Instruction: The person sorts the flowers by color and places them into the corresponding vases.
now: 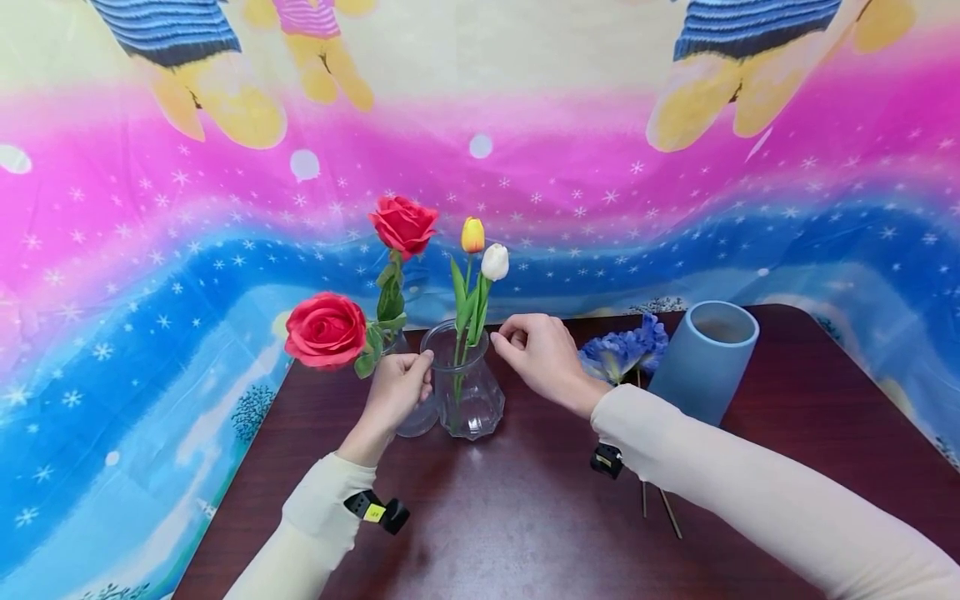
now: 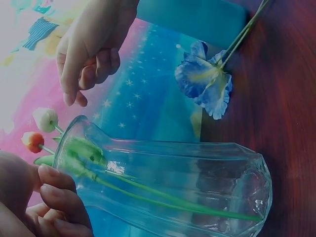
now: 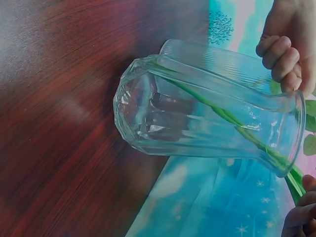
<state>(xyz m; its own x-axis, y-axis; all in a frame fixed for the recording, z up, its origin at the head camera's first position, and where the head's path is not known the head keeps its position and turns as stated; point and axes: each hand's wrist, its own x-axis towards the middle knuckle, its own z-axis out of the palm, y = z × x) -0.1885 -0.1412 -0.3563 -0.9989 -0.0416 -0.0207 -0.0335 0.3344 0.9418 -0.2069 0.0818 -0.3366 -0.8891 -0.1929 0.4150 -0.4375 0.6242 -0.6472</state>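
My left hand (image 1: 401,387) grips the rim of a clear glass vase (image 1: 476,400) from the left, fingers curled. A yellow-orange tulip (image 1: 472,236) and a white tulip (image 1: 495,262) stand in this vase, their green stems (image 2: 163,197) visible through the glass. My right hand (image 1: 543,354) hovers just right of the rim, apart from it, with loosely bent fingers and nothing held. Behind the left hand, a second clear vase (image 1: 416,421) is partly hidden. Two red roses rise there, one upright (image 1: 403,225), the other leaning left (image 1: 326,331).
Blue flowers (image 1: 626,348) lie right of my right hand, their stems (image 1: 670,512) showing past the sleeve. A blue-grey vase (image 1: 705,367) stands behind the right forearm. The dark wooden table (image 1: 480,533) ends at a printed cloth backdrop (image 1: 555,200).
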